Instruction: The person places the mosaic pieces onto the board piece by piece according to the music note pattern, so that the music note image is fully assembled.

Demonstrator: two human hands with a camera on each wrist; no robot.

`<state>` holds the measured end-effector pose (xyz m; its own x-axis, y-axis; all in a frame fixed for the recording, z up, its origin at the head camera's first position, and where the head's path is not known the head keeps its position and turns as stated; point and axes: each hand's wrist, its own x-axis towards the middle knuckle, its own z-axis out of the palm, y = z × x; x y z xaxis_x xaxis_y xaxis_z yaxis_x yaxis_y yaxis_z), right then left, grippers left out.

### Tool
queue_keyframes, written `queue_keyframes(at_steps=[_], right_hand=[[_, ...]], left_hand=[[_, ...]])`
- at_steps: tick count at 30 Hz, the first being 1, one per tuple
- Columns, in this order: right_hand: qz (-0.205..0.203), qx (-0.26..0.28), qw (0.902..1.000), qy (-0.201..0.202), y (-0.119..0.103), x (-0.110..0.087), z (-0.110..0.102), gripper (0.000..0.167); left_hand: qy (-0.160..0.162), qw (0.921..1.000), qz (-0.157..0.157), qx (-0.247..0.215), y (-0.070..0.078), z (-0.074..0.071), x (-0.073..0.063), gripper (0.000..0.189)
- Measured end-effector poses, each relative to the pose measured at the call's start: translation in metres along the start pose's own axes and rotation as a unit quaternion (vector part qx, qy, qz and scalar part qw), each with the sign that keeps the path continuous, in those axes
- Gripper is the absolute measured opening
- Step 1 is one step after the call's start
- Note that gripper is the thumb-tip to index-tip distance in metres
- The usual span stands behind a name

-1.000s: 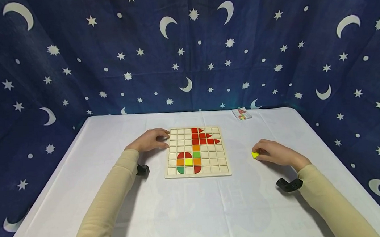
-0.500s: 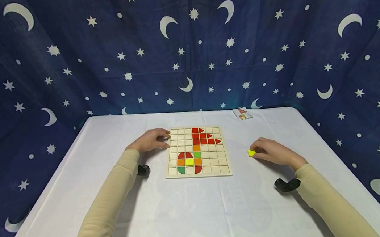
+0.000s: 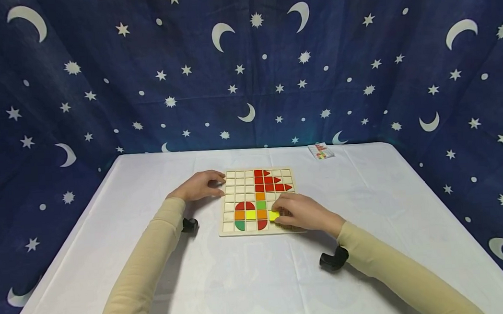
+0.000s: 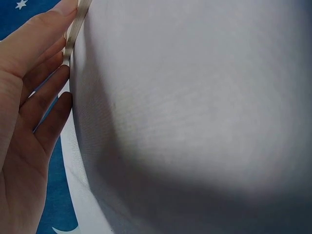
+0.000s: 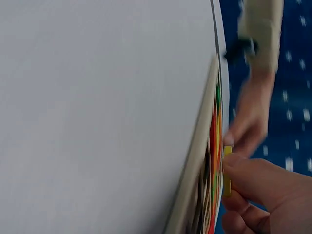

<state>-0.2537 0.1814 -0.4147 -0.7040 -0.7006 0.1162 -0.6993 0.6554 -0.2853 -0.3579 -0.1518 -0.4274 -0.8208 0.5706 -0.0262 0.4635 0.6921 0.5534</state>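
Note:
A square wooden grid board lies on the white table. My left hand rests at its left edge, thumb and fingertips touching the side. In the left wrist view, those fingers are loosely extended along the edge. My right hand pinches a yellow tile between thumb and fingers, over the lower right part of the grid. The right wrist view shows the yellow tile edge-on, close over the board. Red arrow-like rows and a hook of red, orange, green and yellow pieces fill some cells.
A small pattern card with a similar coloured figure lies near the table's back edge. Black wrist cameras hang under both sleeves. Behind the table stands a dark blue curtain with moons and stars.
My right hand has moved left with the yellow tile, from the bare cloth on the right to over the board. The left hand and the board have stayed put.

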Motion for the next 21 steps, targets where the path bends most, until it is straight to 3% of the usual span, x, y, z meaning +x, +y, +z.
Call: queue_keyframes(at_steps=[8,13,21], right_hand=[[-0.056,-0.014,0.9982,0.016,-0.037,0.028,0.018,0.022],[-0.05,-0.04,0.998,0.002,-0.043,0.033,0.022,0.023],[-0.044,-0.018,0.9989,0.003,-0.043,0.033,0.023,0.019]], left_hand=[[0.0,1.0,-0.007,-0.002,0.0,0.0,0.0,0.046],[0.001,1.0,-0.002,-0.002,-0.001,0.001,0.0,0.046],[-0.005,0.9997,-0.023,-0.006,0.0,0.001,0.001,0.047]])
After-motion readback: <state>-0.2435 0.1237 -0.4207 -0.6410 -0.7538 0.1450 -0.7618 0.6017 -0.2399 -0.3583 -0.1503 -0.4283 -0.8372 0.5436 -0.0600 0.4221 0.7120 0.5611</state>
